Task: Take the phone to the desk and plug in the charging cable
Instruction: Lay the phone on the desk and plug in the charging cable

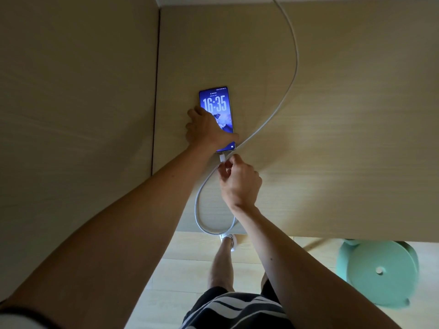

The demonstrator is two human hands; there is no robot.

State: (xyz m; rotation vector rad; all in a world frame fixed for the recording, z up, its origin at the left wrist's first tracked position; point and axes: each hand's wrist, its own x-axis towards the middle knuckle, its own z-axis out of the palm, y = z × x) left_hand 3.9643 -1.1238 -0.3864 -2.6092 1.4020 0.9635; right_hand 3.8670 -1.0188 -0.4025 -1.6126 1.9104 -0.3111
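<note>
The phone [216, 103] lies flat on the light wooden desk [332, 138], screen lit blue and showing 16:35. My left hand [206, 129] presses on its lower left part and grips its edge. My right hand [238, 180] pinches the white charging cable [294, 55] close to its plug [222, 158]. The plug sits right at the phone's bottom edge; whether it is seated in the port is hidden. The cable loops past the desk's front edge and runs up to the far right.
A tall wooden panel [71, 115] stands against the desk's left side. A mint green round stool [380, 274] sits on the pale floor under the desk's front right. My leg and a white shoe [229, 241] are below the desk edge.
</note>
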